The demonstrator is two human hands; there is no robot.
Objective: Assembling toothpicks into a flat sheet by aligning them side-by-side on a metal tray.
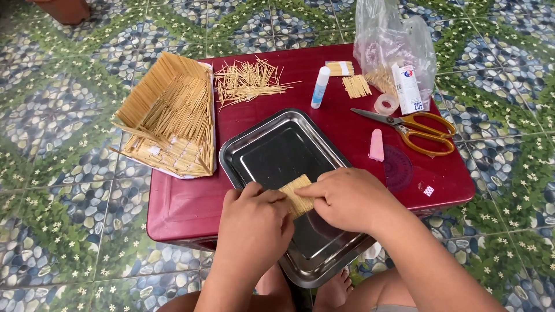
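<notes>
A small flat panel of glued toothpicks [296, 193] lies over a shiny metal tray [272, 151] on a dark red table [185, 199]. My left hand [252, 225] presses on the panel's left end with its fingertips. From the right, my right hand [347, 198] pinches the panel's other side. Both hands hold the panel just above the tray's floor.
A toothpick model house [170, 115] stands at the table's left. Loose toothpicks [248, 81] lie behind the tray, with a glue bottle [319, 87], yellow-handled scissors [413, 128], tape roll [386, 104], pink eraser [376, 145], a white glue tube [407, 88] and plastic bag [393, 40]. Patterned floor tiles surround the table.
</notes>
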